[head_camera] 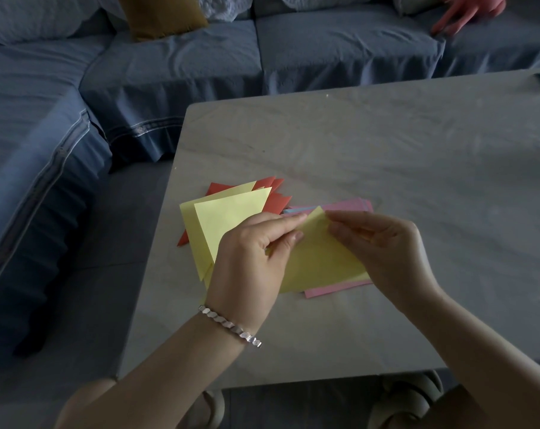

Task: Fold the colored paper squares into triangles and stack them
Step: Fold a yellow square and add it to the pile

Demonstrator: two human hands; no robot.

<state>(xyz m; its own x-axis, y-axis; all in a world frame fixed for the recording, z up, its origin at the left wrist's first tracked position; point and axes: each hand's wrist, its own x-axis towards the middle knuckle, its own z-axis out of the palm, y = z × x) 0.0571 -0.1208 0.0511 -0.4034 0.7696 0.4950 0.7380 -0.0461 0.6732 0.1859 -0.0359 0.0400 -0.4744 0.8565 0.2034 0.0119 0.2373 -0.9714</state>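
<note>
Head view: near the left edge of the pale grey table (386,150), the left hand (253,252) and right hand (383,243) each pinch the top corner of a thin yellow paper square (321,258) lying over pink paper squares (324,291). It is probably light, floppy and easily creased, so it is best held by its corners.

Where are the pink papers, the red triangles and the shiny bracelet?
pink papers (352,205), head view, far edge of the stack.
red triangles (279,200), head view, a tip on the right side.
bracelet (230,327), head view, its middle links.
</note>
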